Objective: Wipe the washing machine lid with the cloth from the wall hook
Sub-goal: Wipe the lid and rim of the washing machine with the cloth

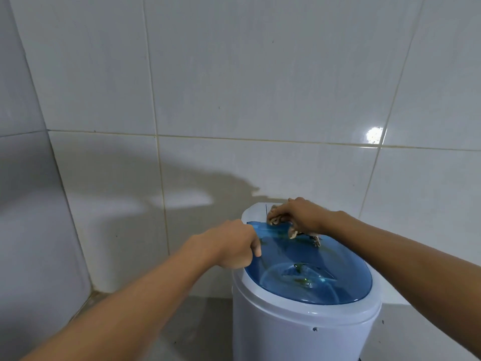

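R hand [299, 214] pressing cloth [292, 231] on blue lid [325, 282], L hand [234, 243] gripping rim

The crumpled beige cloth [282, 220] is mostly covered by the right hand [302, 214]. The white round plastic washing machine [299, 332] is cut off at the bottom edge. Its contents under the translucent blue lid [320, 272] are indistinct.

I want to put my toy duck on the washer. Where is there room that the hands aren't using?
The near, front half of the blue lid is bare, bordered by the white rim. The far end is crowded: the right hand presses the cloth there, and the left hand grips the lid's left edge.
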